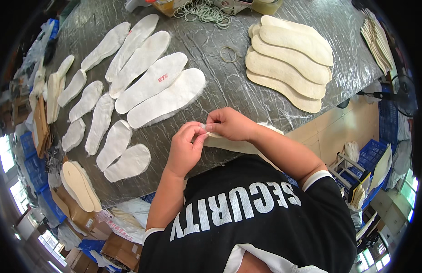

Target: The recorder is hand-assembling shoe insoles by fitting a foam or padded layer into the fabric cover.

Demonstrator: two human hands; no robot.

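At the near edge of the table, a cream fleecy insole [233, 145] lies partly under my right forearm. My left hand [184, 144] is closed in a pinch at its left tip. Close against those fingertips, my right hand [230, 125] pinches at the same tip, with a bit of white fluff [203, 126] showing between the two hands. Farther left lie several white furry insoles [167, 98], spread in overlapping rows, one bearing a red stamp. To the right, several cream insoles [288, 59] are piled in a fanned stack.
Pale rubber bands [204, 13] are heaped at the table's far side, and a loose one [228, 54] lies nearer. More insoles stand at the left edge [79, 186] and far right [377, 43]. Blue crates [372, 154] and a metal stepladder [345, 168] stand on the floor at right.
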